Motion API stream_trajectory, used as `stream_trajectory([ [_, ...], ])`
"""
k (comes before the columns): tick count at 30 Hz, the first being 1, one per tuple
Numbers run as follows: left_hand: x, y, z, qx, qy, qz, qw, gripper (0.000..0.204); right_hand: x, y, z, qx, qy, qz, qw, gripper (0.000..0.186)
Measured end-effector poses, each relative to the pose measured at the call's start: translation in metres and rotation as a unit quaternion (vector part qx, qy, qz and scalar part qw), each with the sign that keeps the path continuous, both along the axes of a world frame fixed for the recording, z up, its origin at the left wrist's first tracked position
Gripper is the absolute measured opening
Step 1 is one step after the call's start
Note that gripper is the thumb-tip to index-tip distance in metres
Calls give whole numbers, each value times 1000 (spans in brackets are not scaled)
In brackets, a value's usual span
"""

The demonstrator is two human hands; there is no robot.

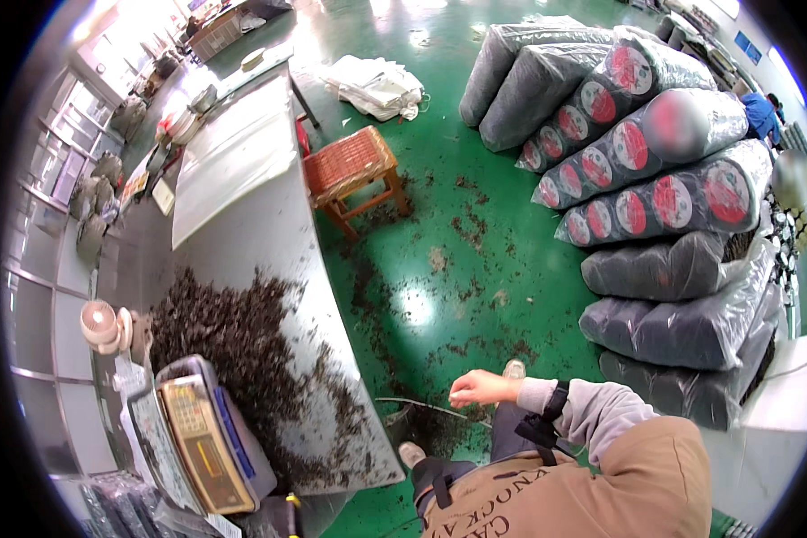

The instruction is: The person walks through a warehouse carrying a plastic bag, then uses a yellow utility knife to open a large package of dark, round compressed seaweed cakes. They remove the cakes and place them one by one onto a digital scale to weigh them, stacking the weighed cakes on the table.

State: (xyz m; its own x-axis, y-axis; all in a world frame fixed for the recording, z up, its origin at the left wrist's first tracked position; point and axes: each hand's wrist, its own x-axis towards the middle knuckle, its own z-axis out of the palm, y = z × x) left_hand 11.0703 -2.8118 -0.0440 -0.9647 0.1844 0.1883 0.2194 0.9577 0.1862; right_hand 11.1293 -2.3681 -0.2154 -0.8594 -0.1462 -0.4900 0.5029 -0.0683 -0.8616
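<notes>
My right hand (482,388) is held out over my lap, past the near corner of the grey table (318,314). Its fingers are curled together, and whatever they may hold is too small to make out. Below it, a thin pale curved rim (421,403) shows beside a dark, half-hidden container near my feet. My left hand is out of sight. On the table to the left lies a loose heap of dark brown dried flakes (233,332), with scattered bits reaching the near corner. A weighing scale (208,444) with a yellowish panel stands beside the heap.
A small fan (103,326) stands at the table's left, and a yellow-and-black handle (292,516) at its near edge. A white sheet (238,148) covers the far part. Beyond are a woven-top stool (351,166), white sacks (377,87) and stacked clear bags of dark goods (655,206).
</notes>
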Motion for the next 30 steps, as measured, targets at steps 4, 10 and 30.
stream_trajectory([
  [4, -22, 141, -5, 222, -195, -113, 949, 24, -9, 63, 14, -75, 31, 36, 996, 32],
  [10, -100, 419, -21, 180, -122, -526, 822, 39, -37, 166, 68, -330, 87, 20, 940, 45],
  [30, -421, 1080, -34, 18, -175, -830, 530, 47, -159, 711, 121, -84, 127, -682, 715, 37],
])
